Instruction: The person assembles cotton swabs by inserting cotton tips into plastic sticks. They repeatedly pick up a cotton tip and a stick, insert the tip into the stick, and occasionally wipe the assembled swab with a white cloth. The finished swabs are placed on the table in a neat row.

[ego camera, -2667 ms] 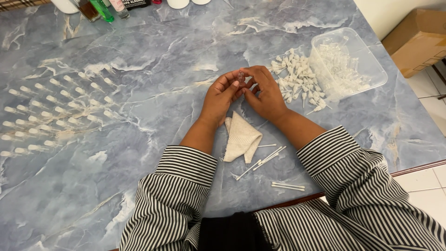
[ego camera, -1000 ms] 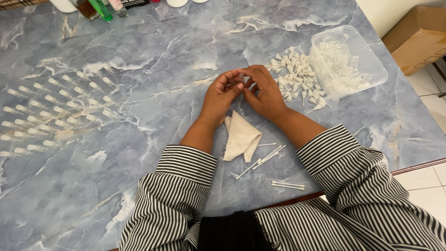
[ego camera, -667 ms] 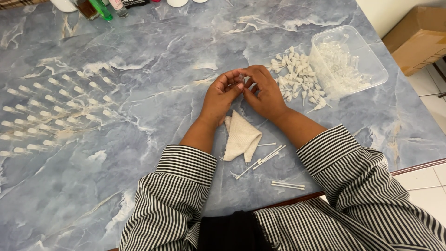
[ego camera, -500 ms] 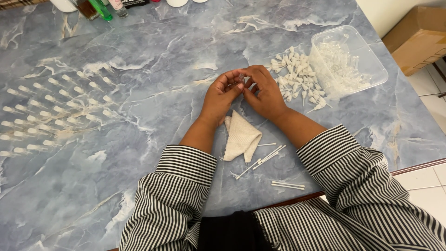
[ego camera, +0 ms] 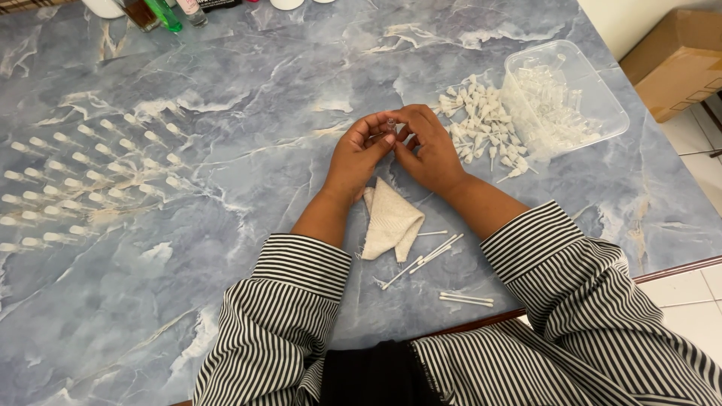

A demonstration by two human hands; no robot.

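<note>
Right now your left hand [ego camera: 359,154] and right hand [ego camera: 429,150] meet fingertip to fingertip over the marble table [ego camera: 301,83], both closed in a narrow pinch on one small clear vial [ego camera: 390,124]; holding it from both sides seems to steady so tiny a piece, though what the fingers do to it is too small to tell. Just below your wrists lies a folded cream cloth [ego camera: 389,222], with thin white sticks [ego camera: 429,256] scattered beside it, close to your right forearm. Just right of your right hand sits a heap of small white caps [ego camera: 477,124], and touching its far side a clear plastic tub [ego camera: 602,98] of more vials. Well off to the left of your left hand, finished pieces lie in neat rows [ego camera: 90,177], apart from the loose parts.
</note>
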